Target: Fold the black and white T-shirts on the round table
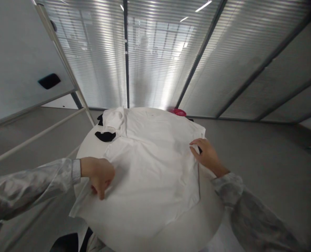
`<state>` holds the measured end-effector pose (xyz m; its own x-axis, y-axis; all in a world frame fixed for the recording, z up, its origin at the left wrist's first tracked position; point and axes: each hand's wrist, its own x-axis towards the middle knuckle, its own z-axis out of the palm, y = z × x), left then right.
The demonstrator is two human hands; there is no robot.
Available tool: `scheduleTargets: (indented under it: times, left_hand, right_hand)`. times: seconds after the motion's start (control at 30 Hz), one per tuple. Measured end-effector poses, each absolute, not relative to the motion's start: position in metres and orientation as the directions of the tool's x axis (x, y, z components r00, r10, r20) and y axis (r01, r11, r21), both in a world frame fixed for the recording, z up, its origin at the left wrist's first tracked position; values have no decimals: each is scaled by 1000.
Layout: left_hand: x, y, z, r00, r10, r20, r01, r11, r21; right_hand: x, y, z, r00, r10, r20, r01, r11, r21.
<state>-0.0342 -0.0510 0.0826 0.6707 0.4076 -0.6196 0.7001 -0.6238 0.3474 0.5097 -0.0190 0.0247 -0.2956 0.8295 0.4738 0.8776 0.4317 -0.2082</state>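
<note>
A white T-shirt [155, 157] lies spread flat over a round white table [197, 227]. My left hand [99, 174] rests on the shirt's left side, fingers curled down and pinching the cloth near the left sleeve. My right hand [206, 154] lies on the shirt's right edge, with its fingers closed on the fabric there. Both of my arms wear grey translucent sleeves.
A second white garment [114, 119] and black cloth pieces [105, 135] lie at the table's far left. A red basket [178, 112] shows just behind the table. A whiteboard on a stand [21, 63] leans at left; blinds cover glass walls behind.
</note>
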Motion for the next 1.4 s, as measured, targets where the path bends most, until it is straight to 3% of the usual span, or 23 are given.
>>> scheduleTargets:
  times: [0.1,0.17,0.27,0.43,0.53,0.63,0.77,0.9,1.1,1.2,1.4]
  left_hand:
    - [-7,-45,91,816,304,-492,541,-700,465]
    - [11,-42,89,913,250,-322,394,-745,539]
    - [33,-38,79,969,176,-176,243,-817,522]
    - [48,-29,67,973,149,-178,221,-823,524]
    - [48,-26,67,959,158,-234,262,-808,527]
    - [47,-28,68,965,157,-210,244,-831,500]
    - [58,-44,68,994,97,-45,107,-878,466]
    - [83,-64,64,996,3,86,-33,-908,418]
    - [102,-59,55,986,-65,155,-111,-945,308]
    - [100,-48,52,987,-68,148,-113,-941,318]
    - [93,-40,53,986,-96,133,-138,-924,357]
  right_hand:
    - [495,-46,39,-513,819,257,762,572,-304]
    - [490,-62,48,-567,816,110,732,561,-388]
    - [492,-80,57,-569,821,-46,737,485,-470]
    - [515,-92,66,-534,833,-145,754,391,-528]
    - [527,-93,72,-503,825,-259,810,346,-473]
    - [528,-94,76,-432,861,-267,887,352,-301]
    - [513,-99,82,-429,885,-179,901,405,-155]
    - [493,-103,89,-482,855,-191,860,419,-292]
    - [467,-117,81,-612,699,-371,735,329,-593]
    - [459,-124,75,-639,662,-391,716,328,-616]
    - [460,-118,80,-575,705,-415,765,283,-578]
